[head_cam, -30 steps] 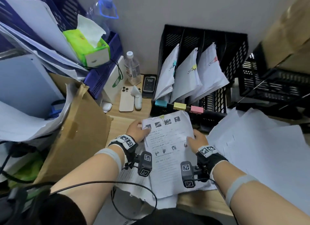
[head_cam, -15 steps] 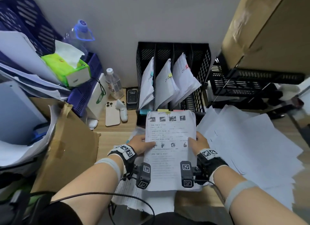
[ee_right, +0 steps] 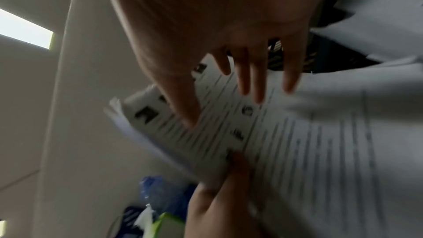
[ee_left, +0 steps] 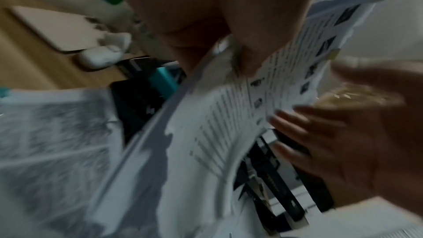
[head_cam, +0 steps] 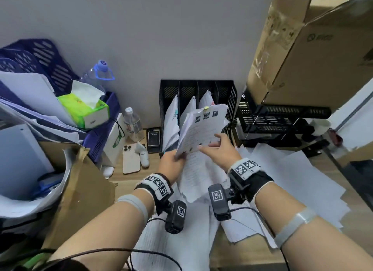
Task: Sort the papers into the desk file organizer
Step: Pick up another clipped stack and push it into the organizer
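White printed sheaf [head_cam: 201,129] — yellow-clipped; tilted before black organizer [head_cam: 230,93].

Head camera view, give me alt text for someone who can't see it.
A person's left hand pinches a clipped paper bundle, tilted up toward a black desk file organizer that already holds papers, while the right hand rests open against the bundle. Loose sheets cover the desk at right.
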